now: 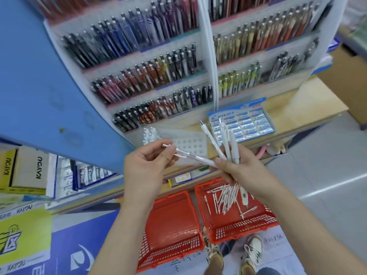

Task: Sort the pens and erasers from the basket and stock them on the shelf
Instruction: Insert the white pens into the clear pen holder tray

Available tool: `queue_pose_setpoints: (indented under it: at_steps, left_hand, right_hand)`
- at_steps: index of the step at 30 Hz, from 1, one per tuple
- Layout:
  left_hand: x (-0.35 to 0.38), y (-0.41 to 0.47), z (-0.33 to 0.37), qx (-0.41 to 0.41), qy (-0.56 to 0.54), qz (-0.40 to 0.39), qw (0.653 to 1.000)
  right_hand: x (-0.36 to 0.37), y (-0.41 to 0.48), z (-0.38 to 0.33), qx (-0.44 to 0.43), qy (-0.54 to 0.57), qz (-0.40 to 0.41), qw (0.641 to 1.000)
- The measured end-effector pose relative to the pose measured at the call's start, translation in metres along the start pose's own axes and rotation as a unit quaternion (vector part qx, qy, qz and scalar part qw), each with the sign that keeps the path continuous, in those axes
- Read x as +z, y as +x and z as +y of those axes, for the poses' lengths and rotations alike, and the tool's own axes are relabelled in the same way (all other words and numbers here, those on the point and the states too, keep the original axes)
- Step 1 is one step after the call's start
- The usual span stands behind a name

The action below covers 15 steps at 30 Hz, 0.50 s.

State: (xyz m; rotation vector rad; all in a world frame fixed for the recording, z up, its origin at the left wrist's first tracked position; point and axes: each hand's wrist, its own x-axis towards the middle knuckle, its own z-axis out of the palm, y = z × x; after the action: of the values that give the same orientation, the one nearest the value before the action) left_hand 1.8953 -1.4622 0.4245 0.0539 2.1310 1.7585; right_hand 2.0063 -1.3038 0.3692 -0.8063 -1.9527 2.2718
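Left hand (147, 163): fingers curled, pinching a single white plastic pen (198, 159) near its clear, metal-tipped end.
Single pen: lies almost level between the two hands, and its white end reaches the right thumb.
Right hand (240, 173): closed around the lower ends of a bunch of white plastic pens (233, 145).
Bunch: fans upward and away from the fist, tips up, in front of the counter edge.
Right red plastic mesh basket (246, 229): on the floor below the right hand, with loose white pens (224, 197) scattered across its bottom.
Left red plastic mesh basket (172, 247): on the floor just beside the other, under the left forearm.
Pale wooden counter (288, 104): carries the display goods above the baskets.
Blue-and-white cardboard box (224, 114): open on the counter behind the bunch, filled with rows of wrapped erasers (246, 126).
Clear plastic holed tray (190, 144): on the counter, just behind the single pen.
White tiered pen rack (210, 62): stands at the back of the counter, its rows packed with upright pens in many colours.
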Motion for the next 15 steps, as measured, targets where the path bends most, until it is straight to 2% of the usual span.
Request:
queue_pose_setpoints:
  at_steps: [3, 6, 10, 15]
  left_hand:
    - [-0.018, 0.009, 0.010, 0.056, 0.045, 0.038, 0.997]
    - [-0.037, 0.021, 0.019, 0.114, 0.108, 0.065, 0.985]
    - [-0.052, 0.034, 0.023, 0.173, 0.214, 0.068, 0.959]
    - [-0.060, 0.046, 0.016, 0.219, 0.310, 0.055, 0.923]
  right_hand:
    - [0.014, 0.017, -0.002, 0.018, 0.001, 0.020, 1.000]
    - [0.024, 0.039, 0.008, 0.023, -0.055, 0.091, 0.994]
    - [0.033, 0.059, 0.027, 0.051, -0.198, 0.182, 0.962]
    - [0.041, 0.069, 0.040, 0.048, -0.223, 0.210, 0.951]
